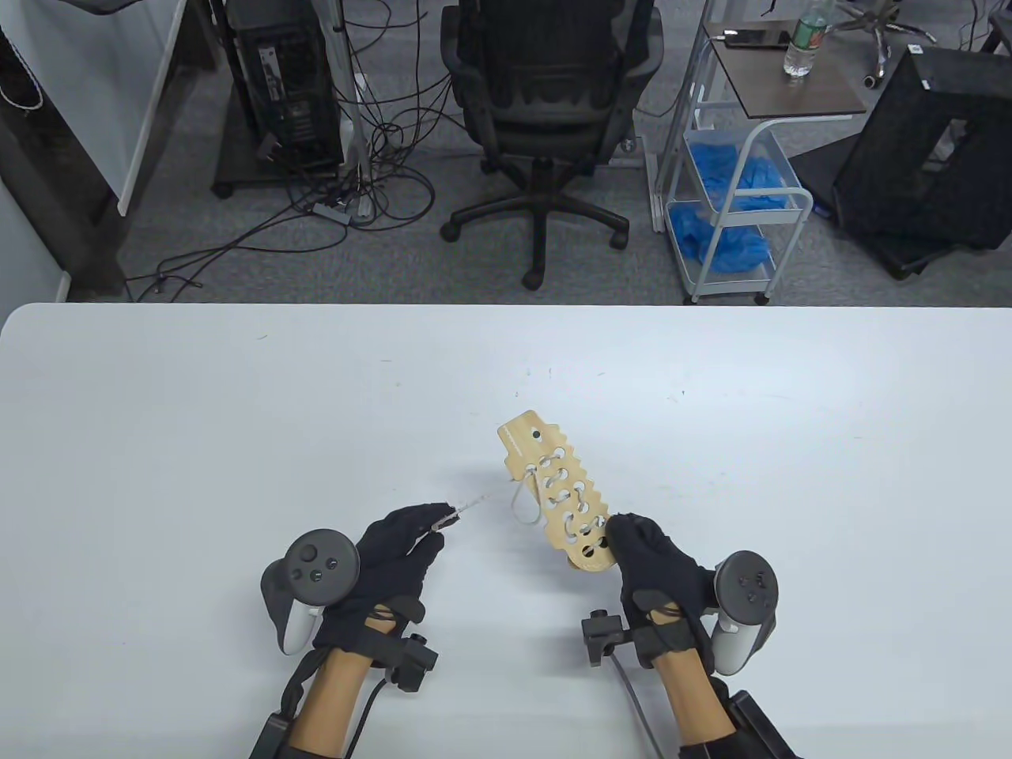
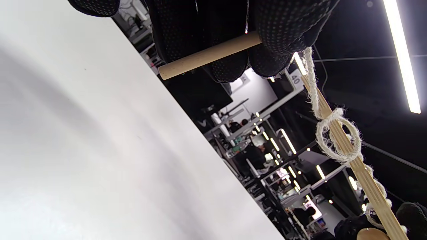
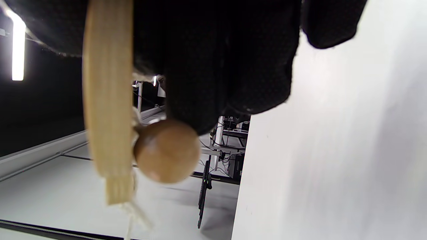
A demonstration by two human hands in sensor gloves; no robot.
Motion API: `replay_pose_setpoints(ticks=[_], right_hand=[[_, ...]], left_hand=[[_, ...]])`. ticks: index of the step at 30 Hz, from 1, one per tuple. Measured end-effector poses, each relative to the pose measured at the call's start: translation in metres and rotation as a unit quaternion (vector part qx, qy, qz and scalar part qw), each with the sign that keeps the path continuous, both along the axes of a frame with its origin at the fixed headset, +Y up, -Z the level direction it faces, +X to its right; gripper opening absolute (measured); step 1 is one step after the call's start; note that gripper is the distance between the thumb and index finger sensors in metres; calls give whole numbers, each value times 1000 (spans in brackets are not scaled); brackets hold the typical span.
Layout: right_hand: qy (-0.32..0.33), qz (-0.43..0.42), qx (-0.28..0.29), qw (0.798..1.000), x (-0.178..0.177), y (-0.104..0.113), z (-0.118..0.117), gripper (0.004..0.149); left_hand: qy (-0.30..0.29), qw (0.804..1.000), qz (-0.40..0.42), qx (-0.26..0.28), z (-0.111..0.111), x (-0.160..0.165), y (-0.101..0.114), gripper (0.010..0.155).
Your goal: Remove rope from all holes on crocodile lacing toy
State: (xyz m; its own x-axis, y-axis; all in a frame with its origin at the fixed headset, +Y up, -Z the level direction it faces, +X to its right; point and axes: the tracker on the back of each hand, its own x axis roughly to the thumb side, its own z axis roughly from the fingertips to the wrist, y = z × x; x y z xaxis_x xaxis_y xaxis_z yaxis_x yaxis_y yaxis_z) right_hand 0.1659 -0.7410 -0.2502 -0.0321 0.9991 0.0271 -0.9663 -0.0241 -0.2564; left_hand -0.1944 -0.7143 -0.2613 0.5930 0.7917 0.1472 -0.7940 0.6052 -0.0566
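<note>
The wide white matte table (image 1: pixel 237 443) fills the scene, and above its near middle the flat pale plywood crocodile lacing board (image 1: pixel 557 498) is held up at a slant, notched teeth along one edge, a dark eye dot near the far end, rows of round holes down its body. The right hand in a black knit sensor glove (image 1: pixel 656 565) is clamped on the board's near end, fingers curled round the wood; in the right wrist view a smooth round brown wooden bead (image 3: pixel 166 150) sits just under those fingers against the board's edge. The left hand in a matching black glove (image 1: pixel 395 545) pinches the slim pale wooden threading needle (image 2: pixel 208 55) tight between its fingertips (image 2: pixel 287 30), off to the board's left. From there the off-white fuzzy twisted rope (image 2: pixel 337 136) runs across to the board, still woven through many holes, one slack loop hanging off the left edge. My read: the board is light, stiff and easy to steady by its end; the rope is limp, fibrous and likely to drag and snag in the holes, so the rigid needle is the sensible place to hold and pull, hole by hole, with plenty of lacing left
</note>
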Motion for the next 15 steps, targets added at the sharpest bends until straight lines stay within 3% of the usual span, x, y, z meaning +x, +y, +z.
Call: replay_pose_setpoints(ticks=[15], right_hand=[[-60, -47, -43, 996, 20, -6, 1, 45]], left_hand=[[47, 998, 35, -26, -6, -28, -7, 47]])
